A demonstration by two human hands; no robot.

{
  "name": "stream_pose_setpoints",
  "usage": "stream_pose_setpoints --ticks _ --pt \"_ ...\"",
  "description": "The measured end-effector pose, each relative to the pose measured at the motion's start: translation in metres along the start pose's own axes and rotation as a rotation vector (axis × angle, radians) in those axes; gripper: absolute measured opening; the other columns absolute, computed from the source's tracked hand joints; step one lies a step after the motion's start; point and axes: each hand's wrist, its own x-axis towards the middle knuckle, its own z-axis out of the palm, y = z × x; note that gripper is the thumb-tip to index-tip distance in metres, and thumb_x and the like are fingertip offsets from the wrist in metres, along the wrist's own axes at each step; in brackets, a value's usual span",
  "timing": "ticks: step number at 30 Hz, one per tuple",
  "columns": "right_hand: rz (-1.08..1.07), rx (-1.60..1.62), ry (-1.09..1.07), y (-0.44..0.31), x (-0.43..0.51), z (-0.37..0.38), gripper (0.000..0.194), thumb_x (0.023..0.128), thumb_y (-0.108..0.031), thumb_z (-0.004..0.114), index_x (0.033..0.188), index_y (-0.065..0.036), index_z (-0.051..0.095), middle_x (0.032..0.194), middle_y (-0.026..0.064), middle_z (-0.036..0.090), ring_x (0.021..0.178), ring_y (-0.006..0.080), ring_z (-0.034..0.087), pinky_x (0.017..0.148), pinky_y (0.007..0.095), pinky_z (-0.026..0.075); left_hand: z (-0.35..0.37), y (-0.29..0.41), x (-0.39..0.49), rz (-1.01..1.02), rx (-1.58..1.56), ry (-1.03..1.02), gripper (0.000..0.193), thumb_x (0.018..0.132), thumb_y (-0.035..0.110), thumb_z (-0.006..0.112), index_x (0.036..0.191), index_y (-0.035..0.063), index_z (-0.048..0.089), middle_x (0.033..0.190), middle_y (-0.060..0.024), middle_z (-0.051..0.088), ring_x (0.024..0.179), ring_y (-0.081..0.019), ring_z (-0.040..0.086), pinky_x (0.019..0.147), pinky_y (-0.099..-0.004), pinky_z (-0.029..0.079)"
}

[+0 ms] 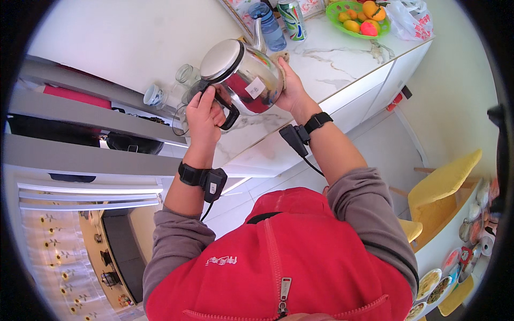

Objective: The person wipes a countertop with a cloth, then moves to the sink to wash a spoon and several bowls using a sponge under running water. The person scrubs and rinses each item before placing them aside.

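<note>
A polished stainless-steel kettle [253,68] is tilted on its side above the marble-patterned counter [333,60]. Its black handle [229,110] is gripped by my left hand [206,114]. The lid [221,59] faces up and left, and the spout [259,36] points to the far side. My right hand [295,88] presses a tan cloth [284,66] against the kettle's base end. Part of the cloth is hidden behind the kettle and my fingers. A white label with writing [254,88] sticks to the kettle's side.
Beyond the kettle stand a blue plastic bottle [273,32], a drink can [292,20] and a green fruit basket [337,22]. A plastic bag [409,20] lies by the basket. Left of the kettle are a glass jar [186,74] and a blue-and-white cup [153,95]. A yellow chair [441,180] stands right.
</note>
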Motion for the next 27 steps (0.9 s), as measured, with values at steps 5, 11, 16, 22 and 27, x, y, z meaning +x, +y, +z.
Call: stream_pose_setpoints --ticks 5,11,16,22,27 --pt "0.025 0.218 -0.023 0.026 -0.003 0.009 0.055 0.096 -0.047 0.033 0.132 -0.008 0.044 0.131 0.0133 0.049 0.12 0.0286 0.047 0.103 0.0449 0.036 0.0 -0.003 -0.001 0.046 0.031 0.01 0.026 0.093 0.029 0.055 0.083 0.0051 0.057 0.052 0.0059 0.029 0.041 -0.0046 0.025 0.037 -0.0223 0.02" --pt "0.036 0.132 -0.106 0.049 -0.018 0.015 0.05 0.095 -0.036 0.033 0.136 -0.007 0.036 0.135 0.0157 0.044 0.124 0.0324 0.044 0.103 0.0534 0.036 0.0 -0.005 0.004 0.065 -0.054 0.068 0.019 0.091 0.022 0.058 0.079 0.0072 0.055 0.05 0.0069 0.031 0.038 -0.0032 0.025 0.035 -0.0221 0.019" --pt "0.24 0.16 -0.074 0.062 -0.041 0.027 0.049 0.094 -0.039 0.035 0.132 -0.008 0.042 0.133 0.0164 0.045 0.117 0.0347 0.05 0.098 0.0562 0.038 0.004 -0.001 0.003 0.04 -0.075 0.108 0.02 0.091 0.022 0.058 0.079 0.0064 0.054 0.05 0.0068 0.032 0.038 -0.0031 0.026 0.034 -0.022 0.019" --pt "-0.022 0.238 -0.098 0.029 -0.025 0.022 0.049 0.092 -0.038 0.037 0.132 -0.01 0.043 0.133 0.0133 0.046 0.12 0.0345 0.045 0.098 0.0575 0.036 0.016 0.011 -0.006 0.032 -0.035 -0.022 0.019 0.092 0.02 0.057 0.081 0.0042 0.056 0.051 0.0062 0.035 0.038 -0.0023 0.026 0.035 -0.021 0.019" --pt "-0.142 0.242 -0.035 0.012 -0.006 0.01 0.049 0.095 -0.041 0.036 0.13 -0.008 0.045 0.131 0.0132 0.047 0.117 0.0309 0.047 0.097 0.0499 0.04 0.027 0.014 -0.005 0.049 -0.011 -0.024 0.019 0.091 0.02 0.059 0.083 0.0032 0.057 0.052 0.0054 0.039 0.038 -0.0021 0.028 0.034 -0.0207 0.02"
